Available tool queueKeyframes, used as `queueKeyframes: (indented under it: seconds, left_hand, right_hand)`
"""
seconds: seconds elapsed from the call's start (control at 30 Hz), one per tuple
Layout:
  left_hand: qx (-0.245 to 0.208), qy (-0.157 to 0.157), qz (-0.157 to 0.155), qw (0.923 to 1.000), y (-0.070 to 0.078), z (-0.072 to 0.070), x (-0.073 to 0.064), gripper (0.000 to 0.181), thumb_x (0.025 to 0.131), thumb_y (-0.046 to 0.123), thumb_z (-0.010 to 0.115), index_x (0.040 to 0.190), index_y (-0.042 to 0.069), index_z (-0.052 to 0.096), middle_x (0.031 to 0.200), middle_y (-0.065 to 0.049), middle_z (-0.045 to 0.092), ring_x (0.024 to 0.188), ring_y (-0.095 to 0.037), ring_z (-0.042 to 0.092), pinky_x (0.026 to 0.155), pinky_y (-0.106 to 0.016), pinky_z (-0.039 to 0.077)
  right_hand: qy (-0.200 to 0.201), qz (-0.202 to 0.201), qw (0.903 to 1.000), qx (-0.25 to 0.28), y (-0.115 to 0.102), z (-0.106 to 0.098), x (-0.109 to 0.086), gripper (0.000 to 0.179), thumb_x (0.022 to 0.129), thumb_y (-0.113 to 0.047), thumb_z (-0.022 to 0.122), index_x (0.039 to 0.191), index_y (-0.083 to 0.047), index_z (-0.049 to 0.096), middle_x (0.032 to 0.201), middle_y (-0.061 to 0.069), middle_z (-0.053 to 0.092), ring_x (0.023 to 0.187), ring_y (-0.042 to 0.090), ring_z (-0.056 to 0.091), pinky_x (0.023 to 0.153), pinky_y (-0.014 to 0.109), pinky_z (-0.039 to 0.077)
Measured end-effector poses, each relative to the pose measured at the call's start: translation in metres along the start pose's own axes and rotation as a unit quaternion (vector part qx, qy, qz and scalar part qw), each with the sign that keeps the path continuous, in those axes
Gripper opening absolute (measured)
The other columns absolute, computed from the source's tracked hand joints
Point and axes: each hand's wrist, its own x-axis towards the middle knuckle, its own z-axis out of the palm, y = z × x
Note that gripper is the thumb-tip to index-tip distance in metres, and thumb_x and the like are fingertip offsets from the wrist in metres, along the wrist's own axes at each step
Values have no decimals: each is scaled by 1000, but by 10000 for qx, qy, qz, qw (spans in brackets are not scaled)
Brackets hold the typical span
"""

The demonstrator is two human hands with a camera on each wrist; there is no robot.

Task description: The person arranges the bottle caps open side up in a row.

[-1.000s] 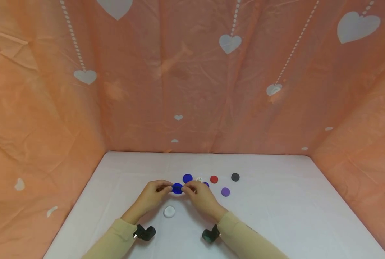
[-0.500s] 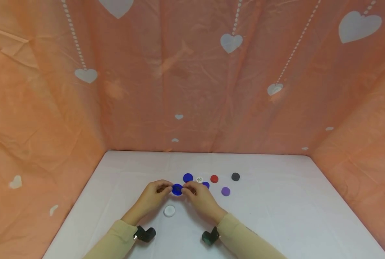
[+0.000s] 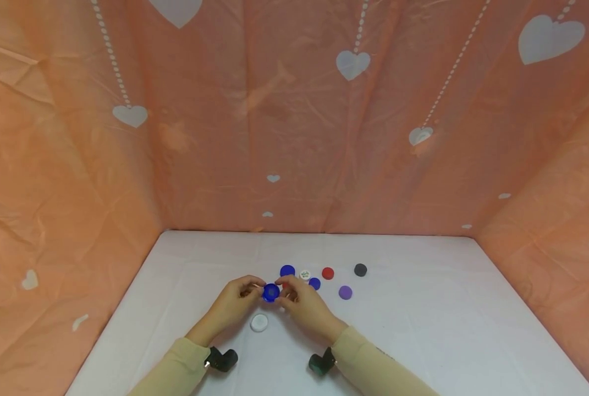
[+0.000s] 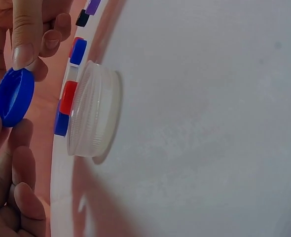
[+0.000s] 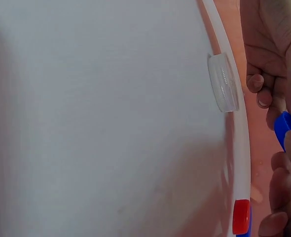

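Observation:
Above the table, a blue bottle cap (image 3: 271,292) is between both hands. My left hand (image 3: 235,297) pinches its left edge between thumb and forefinger. My right hand (image 3: 306,303) holds its right edge, thumb and forefinger slightly parted in the head view. The left wrist view shows the hollow inside of the blue bottle cap (image 4: 13,97), with fingertips of both hands against its rim. Only part of it appears in the right wrist view. Nearer the body, between the forearms, a clear and white ridged round lid (image 3: 259,323) lies on the table.
Beyond the hands lie a blue cap (image 3: 287,270), a white printed cap (image 3: 305,274), a red cap (image 3: 328,273) and a smaller blue cap (image 3: 314,284). A purple cap (image 3: 345,292) and a black cap (image 3: 361,270) lie farther right. Another red cap (image 4: 68,98) is partly hidden by the right hand.
The held blue cap has tilted so its face turns more toward the head camera, and sits slightly lower. The right thumb and forefinger have spread apart. A red cap now shows behind the right fingers.

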Motion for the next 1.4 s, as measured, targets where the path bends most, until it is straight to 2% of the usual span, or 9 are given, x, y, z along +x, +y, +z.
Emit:
queueKeyframes:
  seconds: [0.1,0.27,0.4,0.53,0.73,0.9,1.03,1.17,1.4]
  left_hand:
    - [190,-84,19,9998,-4,0,1,11,95,13,61,104,10,68,87,2,68,85,-15,63,79,-32,48]
    - [509,-399,28,9979,-1,-2,-2,18,93,19,66,108,9,68,89,2,66,83,-15,59,74,-31,48]
    - [794,-764,59,9939,-2,-2,-6,34,87,28,73,113,8,67,101,1,65,96,-21,59,86,-41,47]
    - [1010,-1080,125,9889,-4,-1,-11,45,81,34,79,116,9,67,112,-1,63,113,-27,53,100,-52,36]
    - [1354,-1485,41,9796,-6,0,-16,60,72,37,84,122,10,63,113,1,55,111,-23,45,97,-49,36]
    - [1446,-1624,123,9760,-7,0,-18,55,72,28,84,119,10,62,111,1,52,112,-25,48,97,-50,36]
    - [1328,-1634,92,9775,-10,-2,-18,46,74,25,83,114,14,63,110,3,54,111,-24,50,98,-51,36]
    - [1123,-1695,95,9791,-13,-3,-17,40,73,24,83,108,17,64,109,4,54,110,-23,49,97,-49,36]
    - [918,-1852,62,9784,-16,-5,-17,35,74,23,83,103,20,64,108,4,54,109,-23,47,97,-49,34]
  right_hand:
    - [-56,26,9999,-83,0,0,-1,34,95,-22,64,127,-25,57,88,-10,60,76,10,58,66,27,50]
    - [-144,11,9996,-259,2,0,-3,32,95,-22,64,126,-26,58,87,-10,59,77,9,57,69,27,48]
    - [-346,103,9987,-368,2,-1,-4,28,94,-22,64,122,-24,59,87,-9,59,78,9,56,73,28,47]
    - [-587,102,9966,-575,3,-2,-6,27,94,-25,65,120,-22,60,87,-10,58,80,9,56,77,28,47]
    - [-878,90,9926,-839,6,-4,-10,26,92,-28,67,116,-22,62,88,-14,58,81,6,55,78,28,47]
    - [-1033,107,9914,-800,8,-4,-12,26,91,-30,69,115,-22,64,92,-14,58,83,7,54,79,28,46]
    - [-1115,243,9908,-735,10,-3,-14,30,87,-31,73,115,-24,65,94,-14,56,85,9,52,80,29,44]
    - [-1201,197,9909,-578,13,-4,-15,32,83,-28,77,113,-26,66,95,-10,54,86,11,50,79,29,42]
    - [-1304,204,9905,-397,15,-3,-17,31,82,-26,78,110,-29,65,98,-10,52,91,12,48,83,31,41]
